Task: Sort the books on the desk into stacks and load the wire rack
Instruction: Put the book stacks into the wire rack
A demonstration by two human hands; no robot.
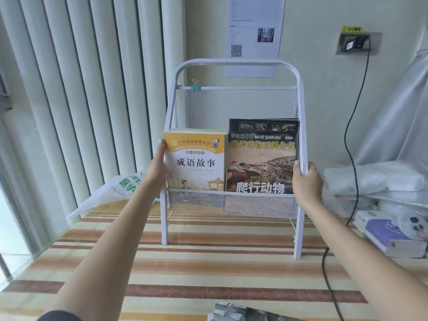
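Note:
A white wire rack [236,63] stands on the striped desk [208,262]. In its mesh pocket a stack of books fronted by a yellow-and-white storybook [195,163] stands at the left, and a dark reptile encyclopedia [261,156] stands at the right. My left hand [158,163] lies with straight fingers against the left side of the storybook stack and the rack's left post. Around the rack's right post my right hand [306,181] grips. Another book's corner [236,312] shows at the bottom edge of the desk.
A white plastic bag [111,193] with green print lies left of the rack. A black cable [352,158] runs from a wall socket down across the desk's right side. Boxes and white bags [382,232] are piled at the right. Vertical blinds hang at the left.

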